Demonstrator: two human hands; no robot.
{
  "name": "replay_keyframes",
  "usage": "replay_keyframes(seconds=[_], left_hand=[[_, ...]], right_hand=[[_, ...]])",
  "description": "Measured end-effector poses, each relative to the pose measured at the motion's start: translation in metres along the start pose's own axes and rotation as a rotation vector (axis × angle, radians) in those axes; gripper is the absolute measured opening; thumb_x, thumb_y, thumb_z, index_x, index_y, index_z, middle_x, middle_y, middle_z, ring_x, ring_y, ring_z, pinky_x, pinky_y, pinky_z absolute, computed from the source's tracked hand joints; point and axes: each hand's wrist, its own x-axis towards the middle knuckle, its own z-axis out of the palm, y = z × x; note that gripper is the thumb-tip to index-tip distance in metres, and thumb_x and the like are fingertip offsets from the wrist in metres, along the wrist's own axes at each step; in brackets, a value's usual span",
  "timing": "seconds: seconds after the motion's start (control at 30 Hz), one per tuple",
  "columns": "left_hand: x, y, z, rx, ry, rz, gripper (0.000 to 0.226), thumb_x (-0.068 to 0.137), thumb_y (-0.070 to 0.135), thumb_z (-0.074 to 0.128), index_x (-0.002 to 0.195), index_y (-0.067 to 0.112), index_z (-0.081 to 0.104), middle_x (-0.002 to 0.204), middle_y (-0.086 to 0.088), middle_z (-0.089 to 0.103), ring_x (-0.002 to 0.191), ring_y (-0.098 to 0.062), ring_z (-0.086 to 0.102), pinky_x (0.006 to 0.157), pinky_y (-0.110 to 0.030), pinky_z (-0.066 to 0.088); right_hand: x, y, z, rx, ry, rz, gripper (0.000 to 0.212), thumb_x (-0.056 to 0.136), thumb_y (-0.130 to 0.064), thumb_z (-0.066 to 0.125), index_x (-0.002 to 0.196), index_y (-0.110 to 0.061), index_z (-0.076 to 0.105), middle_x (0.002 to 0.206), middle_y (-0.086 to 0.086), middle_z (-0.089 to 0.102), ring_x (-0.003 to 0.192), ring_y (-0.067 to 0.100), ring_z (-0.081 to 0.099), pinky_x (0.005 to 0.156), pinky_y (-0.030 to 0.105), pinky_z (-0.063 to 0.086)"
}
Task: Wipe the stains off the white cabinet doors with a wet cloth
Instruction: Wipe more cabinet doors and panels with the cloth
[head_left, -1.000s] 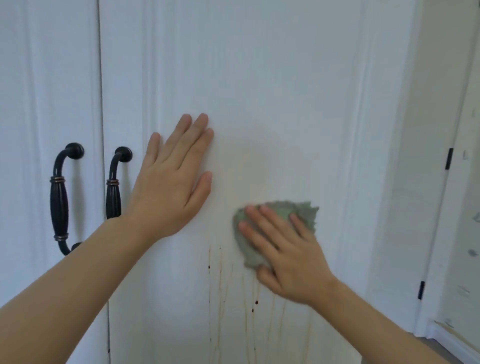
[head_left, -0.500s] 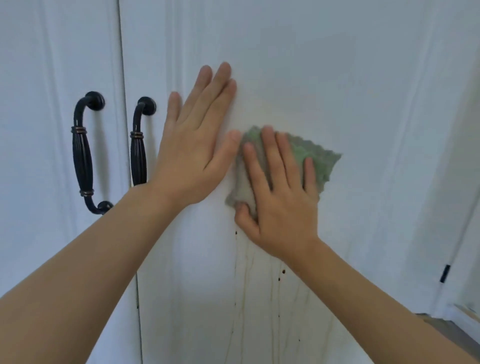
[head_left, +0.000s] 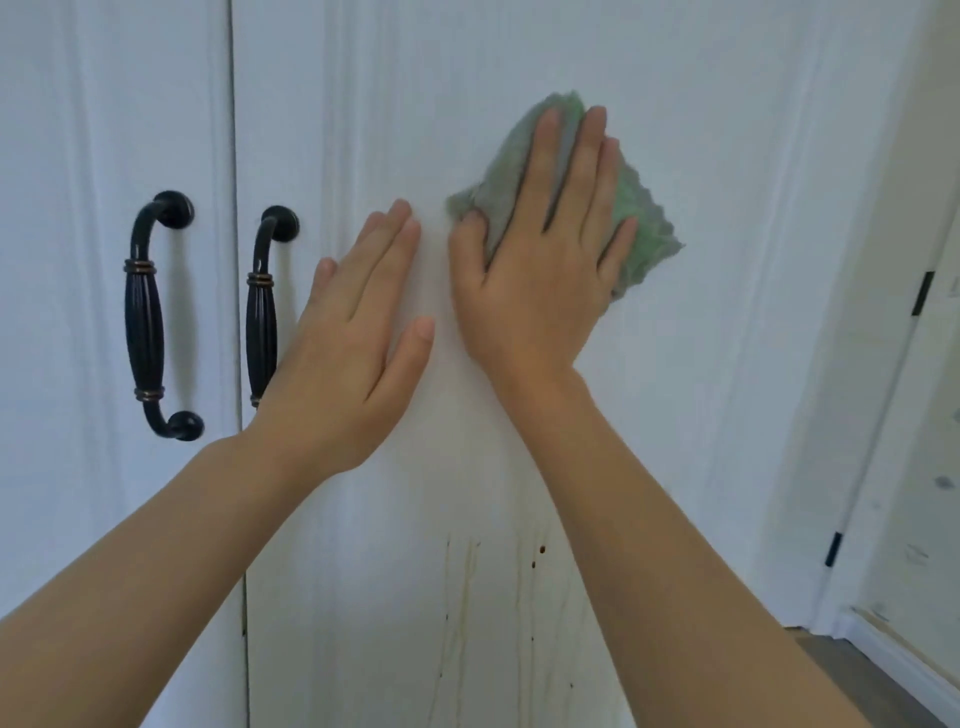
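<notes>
Head view: the right hand (head_left: 540, 270) lies flat on the right cabinet door (head_left: 727, 260), fingers straight and slightly spread, pressing a green-grey cloth (head_left: 644, 223) against the upper middle of the door panel. The cloth shows above the fingertips and past the hand's right side. The left hand (head_left: 353, 338) rests just beside it, lower and toward the door's left edge, palm flat on the panel with fingers straight and together, holding nothing. Brown streaks and dark spots, the stains (head_left: 467, 597), run down the lower part of the same door, below both hands and between the forearms. 2 dark handles are mounted by the seam: the left handle (head_left: 148, 317) on the left cabinet door (head_left: 78, 156), the right handle (head_left: 262, 306) on the right door, its lower end hidden behind the left hand.
</notes>
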Motion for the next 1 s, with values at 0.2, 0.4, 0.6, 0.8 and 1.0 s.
replay_keyframes(seconds=[0.2, 0.4, 0.6, 0.8, 1.0], left_hand=[[0.000, 0.002, -0.004, 0.003, -0.017, -0.002, 0.060, 0.094, 0.039, 0.021, 0.148, 0.014, 0.011, 0.154, 0.010, 0.003, 0.141, -0.002, -0.003, 0.113, -0.021, -0.007], [-0.009, 0.004, -0.013, 0.055, -0.121, 0.019, 0.063, 0.092, 0.041, 0.022, 0.146, 0.008, 0.021, 0.157, -0.001, 0.007, 0.143, -0.012, 0.000, 0.113, -0.038, 0.003], [-0.017, 0.004, -0.011, 0.030, -0.115, -0.007, 0.061, 0.093, 0.039, 0.021, 0.148, 0.013, 0.015, 0.157, 0.002, 0.009, 0.143, -0.008, 0.000, 0.114, -0.031, 0.002], [-0.016, 0.001, -0.004, 0.003, -0.077, 0.012, 0.057, 0.097, 0.034, 0.023, 0.148, 0.009, 0.016, 0.156, -0.003, 0.011, 0.144, -0.013, 0.003, 0.117, -0.046, 0.011], [-0.018, 0.000, -0.007, 0.130, -0.134, 0.073, 0.057, 0.097, 0.034, 0.025, 0.145, 0.003, 0.023, 0.156, -0.012, 0.009, 0.144, -0.026, 0.004, 0.114, -0.054, 0.012]], right_hand=[[-0.103, 0.025, -0.005, 0.013, -0.176, -0.401, 0.064, 0.090, -0.047, 0.031, 0.147, -0.018, 0.028, 0.154, 0.007, 0.020, 0.144, 0.021, 0.019, 0.111, 0.047, 0.019], [-0.108, 0.079, -0.022, -0.063, -0.347, -0.806, 0.070, 0.084, -0.046, 0.042, 0.147, -0.020, 0.028, 0.154, 0.005, 0.023, 0.143, 0.018, 0.021, 0.110, 0.044, 0.019], [0.000, 0.030, -0.009, -0.010, -0.070, -0.044, 0.067, 0.089, -0.041, 0.032, 0.149, -0.013, 0.021, 0.156, 0.012, 0.018, 0.144, 0.026, 0.015, 0.112, 0.050, 0.013], [-0.097, 0.025, 0.000, -0.043, -0.107, -0.262, 0.064, 0.091, -0.045, 0.031, 0.147, -0.013, 0.027, 0.154, 0.013, 0.022, 0.143, 0.026, 0.020, 0.113, 0.048, 0.013], [-0.195, 0.088, -0.023, -0.080, -0.436, -0.922, 0.070, 0.084, -0.045, 0.040, 0.148, -0.022, 0.024, 0.156, -0.002, 0.013, 0.145, 0.015, 0.009, 0.114, 0.042, 0.009]])
